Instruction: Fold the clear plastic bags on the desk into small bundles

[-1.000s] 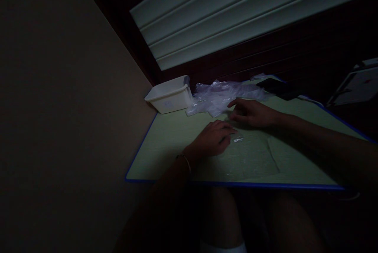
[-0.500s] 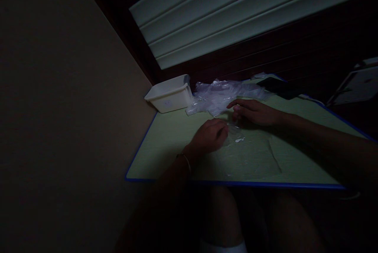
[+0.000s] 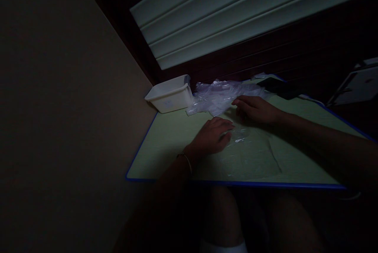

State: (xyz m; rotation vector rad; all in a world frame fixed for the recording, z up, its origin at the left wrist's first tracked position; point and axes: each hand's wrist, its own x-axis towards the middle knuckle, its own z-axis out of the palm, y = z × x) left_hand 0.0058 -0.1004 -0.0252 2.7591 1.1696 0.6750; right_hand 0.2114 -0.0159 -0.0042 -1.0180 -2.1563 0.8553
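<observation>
The scene is very dim. A clear plastic bag (image 3: 251, 156) lies flat on the green table (image 3: 165, 146) in front of me. My left hand (image 3: 211, 138) rests on the bag's upper left corner with its fingers curled down onto the film. My right hand (image 3: 255, 110) lies just beyond the bag's far edge, fingers bent and pressed down near it. Whether either hand pinches the film is hard to see. A heap of crumpled clear plastic bags (image 3: 220, 94) lies right behind my right hand.
A white plastic bin (image 3: 171, 96) stands at the table's far left corner against the wall. A dark flat object (image 3: 276, 86) lies at the far edge, right of the heap. A blue rim (image 3: 265, 185) runs along the table's near edge. My knees show below it.
My left hand slid slightly right and forward onto the bag's corner. My right hand shifted a little right and back toward the heap. The bag's top edge flattened.
</observation>
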